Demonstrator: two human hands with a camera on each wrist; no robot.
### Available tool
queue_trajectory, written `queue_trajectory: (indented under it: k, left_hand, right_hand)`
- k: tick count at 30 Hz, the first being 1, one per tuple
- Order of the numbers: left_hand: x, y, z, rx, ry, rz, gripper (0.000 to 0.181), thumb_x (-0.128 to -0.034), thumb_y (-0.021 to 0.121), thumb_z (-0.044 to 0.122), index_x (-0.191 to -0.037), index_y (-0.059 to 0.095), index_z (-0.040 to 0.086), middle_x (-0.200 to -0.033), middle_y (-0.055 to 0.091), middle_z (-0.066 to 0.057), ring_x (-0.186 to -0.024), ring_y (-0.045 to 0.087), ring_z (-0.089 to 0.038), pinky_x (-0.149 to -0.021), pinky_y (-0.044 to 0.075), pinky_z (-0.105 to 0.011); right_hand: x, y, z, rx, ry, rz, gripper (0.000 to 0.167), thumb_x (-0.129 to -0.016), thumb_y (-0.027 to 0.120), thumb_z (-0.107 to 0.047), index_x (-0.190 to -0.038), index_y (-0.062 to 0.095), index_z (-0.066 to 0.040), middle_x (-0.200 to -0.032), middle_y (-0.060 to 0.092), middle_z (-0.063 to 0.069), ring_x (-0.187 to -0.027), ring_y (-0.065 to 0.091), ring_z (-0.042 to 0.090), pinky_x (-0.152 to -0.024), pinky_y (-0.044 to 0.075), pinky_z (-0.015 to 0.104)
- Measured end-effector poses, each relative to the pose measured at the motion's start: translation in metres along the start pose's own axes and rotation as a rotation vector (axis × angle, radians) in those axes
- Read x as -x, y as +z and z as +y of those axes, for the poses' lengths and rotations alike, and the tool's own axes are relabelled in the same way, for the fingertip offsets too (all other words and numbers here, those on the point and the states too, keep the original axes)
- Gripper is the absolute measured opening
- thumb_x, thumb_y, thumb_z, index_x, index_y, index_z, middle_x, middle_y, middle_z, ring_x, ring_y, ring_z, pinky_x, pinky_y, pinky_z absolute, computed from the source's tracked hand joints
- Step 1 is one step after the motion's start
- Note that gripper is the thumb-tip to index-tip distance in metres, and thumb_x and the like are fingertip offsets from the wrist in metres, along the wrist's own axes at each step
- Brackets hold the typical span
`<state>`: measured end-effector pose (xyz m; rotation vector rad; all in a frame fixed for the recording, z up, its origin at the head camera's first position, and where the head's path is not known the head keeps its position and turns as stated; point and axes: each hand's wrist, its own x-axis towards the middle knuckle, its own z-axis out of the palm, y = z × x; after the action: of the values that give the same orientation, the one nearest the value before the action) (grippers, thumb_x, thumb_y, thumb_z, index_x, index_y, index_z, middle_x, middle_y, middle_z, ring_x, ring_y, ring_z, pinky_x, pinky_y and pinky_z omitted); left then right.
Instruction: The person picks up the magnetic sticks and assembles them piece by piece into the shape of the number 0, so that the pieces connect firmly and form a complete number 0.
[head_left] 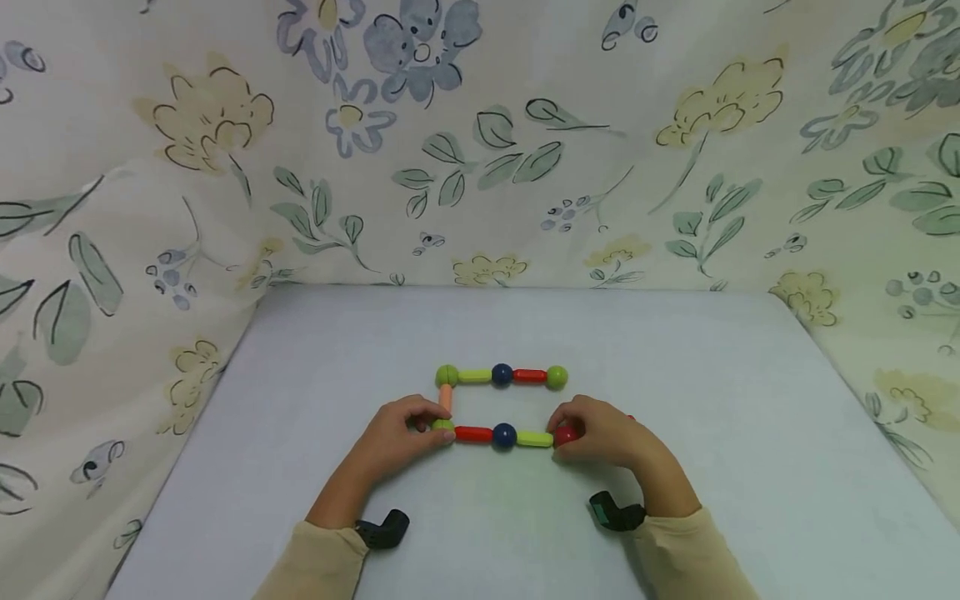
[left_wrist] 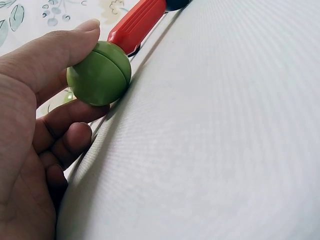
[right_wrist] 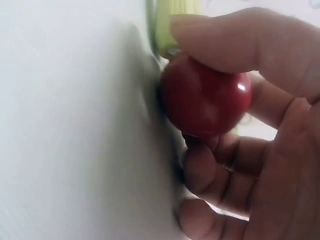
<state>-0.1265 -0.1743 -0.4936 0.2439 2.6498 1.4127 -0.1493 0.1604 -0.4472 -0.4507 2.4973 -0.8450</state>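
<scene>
A near row of toy sticks and balls lies on the white table. My left hand (head_left: 405, 433) pinches the green ball (left_wrist: 100, 74) at its left end between thumb and fingers. From there run a red stick (head_left: 474, 434), a blue ball (head_left: 505, 436) and a lime stick (head_left: 535, 438). At the right end, my right hand (head_left: 603, 433) grips a red ball (right_wrist: 205, 95), which sits against the lime stick's tip. An orange stick (head_left: 446, 398) leads from the left end back to the green corner ball (head_left: 447, 376).
The far row continues with a lime stick (head_left: 476, 376), a blue ball (head_left: 502, 375), a red stick (head_left: 530, 376) and a green end ball (head_left: 557, 377). A small red bit (head_left: 632, 417) peeks out behind the right hand. Floral cloth (head_left: 465, 208) borders the table (head_left: 360, 333).
</scene>
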Motion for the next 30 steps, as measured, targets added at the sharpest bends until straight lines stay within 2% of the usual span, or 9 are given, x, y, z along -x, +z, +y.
queue_trajectory:
  k: [6, 13, 16, 22, 27, 30]
  left_hand:
    - [0.001, -0.003, 0.001, 0.006, -0.012, 0.003, 0.024, -0.0782, 0.083, 0.038, -0.1, 0.074, 0.033, -0.089, 0.063, 0.011, -0.085, 0.055, -0.014, -0.073, 0.047, -0.029]
    - [0.001, -0.003, 0.001, 0.005, -0.004, -0.003, 0.024, -0.0794, 0.082, 0.037, -0.101, 0.074, 0.031, -0.09, 0.063, 0.011, -0.086, 0.056, -0.015, -0.073, 0.047, -0.029]
    - [0.001, -0.002, 0.001, 0.006, 0.001, -0.002, 0.024, -0.0794, 0.082, 0.037, -0.101, 0.074, 0.03, -0.09, 0.064, 0.011, -0.085, 0.055, -0.014, -0.073, 0.046, -0.028]
    - [0.0, -0.003, 0.002, 0.017, -0.012, 0.002, 0.022, -0.0799, 0.082, 0.036, -0.1, 0.074, 0.031, -0.088, 0.063, 0.01, -0.084, 0.055, -0.014, -0.072, 0.046, -0.028]
    - [0.0, -0.003, 0.003, 0.029, -0.016, 0.001, 0.021, -0.08, 0.082, 0.034, -0.099, 0.074, 0.03, -0.088, 0.063, 0.009, -0.084, 0.054, -0.015, -0.072, 0.045, -0.029]
    - [0.0, -0.003, 0.003, 0.031, -0.017, 0.0, 0.021, -0.0799, 0.082, 0.034, -0.099, 0.074, 0.03, -0.088, 0.063, 0.009, -0.084, 0.054, -0.016, -0.071, 0.045, -0.029]
  right_hand:
    - [-0.005, 0.008, -0.01, 0.081, 0.025, 0.053, 0.026, -0.075, 0.084, -0.022, -0.093, 0.067, -0.027, -0.095, 0.056, -0.003, -0.093, 0.051, 0.018, -0.073, 0.049, 0.031]
    - [-0.007, 0.013, -0.009, 0.106, 0.022, 0.079, 0.022, -0.076, 0.084, -0.024, -0.089, 0.067, -0.028, -0.091, 0.054, -0.004, -0.089, 0.051, 0.016, -0.071, 0.047, 0.03]
    - [-0.006, 0.012, -0.007, 0.088, 0.006, 0.085, 0.021, -0.077, 0.083, -0.024, -0.091, 0.067, -0.027, -0.092, 0.054, -0.004, -0.089, 0.051, 0.016, -0.071, 0.046, 0.03]
    - [-0.005, 0.009, -0.003, -0.016, -0.028, 0.107, 0.025, -0.077, 0.084, -0.028, -0.092, 0.064, -0.026, -0.088, 0.057, -0.005, -0.084, 0.052, 0.016, -0.069, 0.044, 0.031]
    - [-0.006, 0.007, -0.001, -0.07, -0.007, 0.098, 0.028, -0.075, 0.085, -0.033, -0.093, 0.064, -0.027, -0.087, 0.059, -0.004, -0.082, 0.053, 0.017, -0.068, 0.044, 0.032]
    - [-0.004, 0.003, 0.001, -0.097, 0.004, 0.069, 0.029, -0.076, 0.085, -0.028, -0.098, 0.066, -0.027, -0.093, 0.06, -0.002, -0.088, 0.054, 0.019, -0.071, 0.046, 0.032]
